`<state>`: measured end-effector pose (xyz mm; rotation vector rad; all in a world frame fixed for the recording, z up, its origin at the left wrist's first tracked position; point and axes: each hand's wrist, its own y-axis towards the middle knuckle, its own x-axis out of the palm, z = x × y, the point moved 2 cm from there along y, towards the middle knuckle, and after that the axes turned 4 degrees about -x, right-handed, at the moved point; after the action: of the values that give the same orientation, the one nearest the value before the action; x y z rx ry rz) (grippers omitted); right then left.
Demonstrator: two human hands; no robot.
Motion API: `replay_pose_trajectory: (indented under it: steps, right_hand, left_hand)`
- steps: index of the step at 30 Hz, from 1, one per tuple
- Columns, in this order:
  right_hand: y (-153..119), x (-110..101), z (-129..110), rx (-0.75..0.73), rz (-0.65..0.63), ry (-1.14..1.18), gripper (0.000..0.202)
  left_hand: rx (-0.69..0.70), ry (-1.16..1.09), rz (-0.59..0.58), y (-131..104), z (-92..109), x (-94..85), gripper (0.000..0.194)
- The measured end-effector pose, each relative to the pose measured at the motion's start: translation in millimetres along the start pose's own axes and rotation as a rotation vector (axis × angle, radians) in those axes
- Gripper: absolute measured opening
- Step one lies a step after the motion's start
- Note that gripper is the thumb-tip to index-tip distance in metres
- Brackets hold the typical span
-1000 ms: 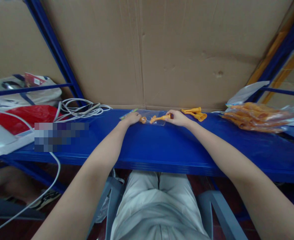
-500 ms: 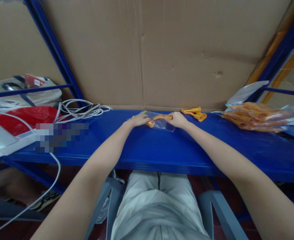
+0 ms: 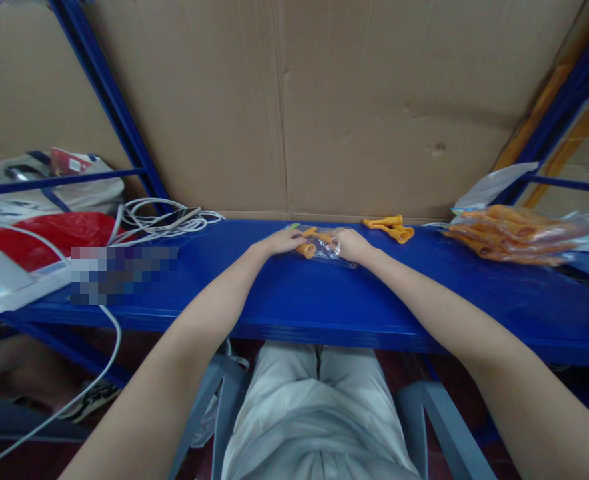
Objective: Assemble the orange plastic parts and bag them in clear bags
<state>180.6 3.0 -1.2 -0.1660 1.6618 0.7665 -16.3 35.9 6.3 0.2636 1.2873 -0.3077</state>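
A clear plastic bag (image 3: 341, 260) lies on the blue shelf between my two hands. An orange horn-shaped piece (image 3: 307, 251) rests at its left part, flared end toward me. My left hand (image 3: 283, 241) is closed on the bag's left end, beside this piece. From the right, my right hand (image 3: 354, 247) reaches to the bag, its fingers partly behind the plastic and around a second orange horn-shaped piece (image 3: 324, 237) that points left. Exactly how its fingertips grip is hard to see. Loose orange horn-shaped pieces (image 3: 399, 233) lie beyond my right hand.
A clear bag full of orange pieces (image 3: 509, 233) sits at the right of the blue shelf (image 3: 324, 307). At left are coiled white cables (image 3: 159, 217), a red bag (image 3: 49, 237) and a white power strip (image 3: 29, 287). A cardboard wall (image 3: 284, 107) stands behind. Another person's leg (image 3: 19, 373) shows lower left.
My right hand has shifted slightly left, its fingers now partly behind the plastic. The orange piece it holds has moved left into the bag. The left hand has moved a little right.
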Motion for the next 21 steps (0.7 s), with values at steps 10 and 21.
replay_pose_trajectory:
  steps: [10, 21]
  right_hand:
    - [3.3, 6.8, -1.5, -0.130, 0.056, 0.148, 0.032]
    - [9.4, 18.6, 9.9, -0.012, 0.180, 0.283, 0.035]
  left_hand:
    - [0.046, -0.064, 0.033, -1.5, 1.1, -0.2, 0.046]
    - [0.054, -0.113, 0.016, 1.3, -0.2, 1.2, 0.051]
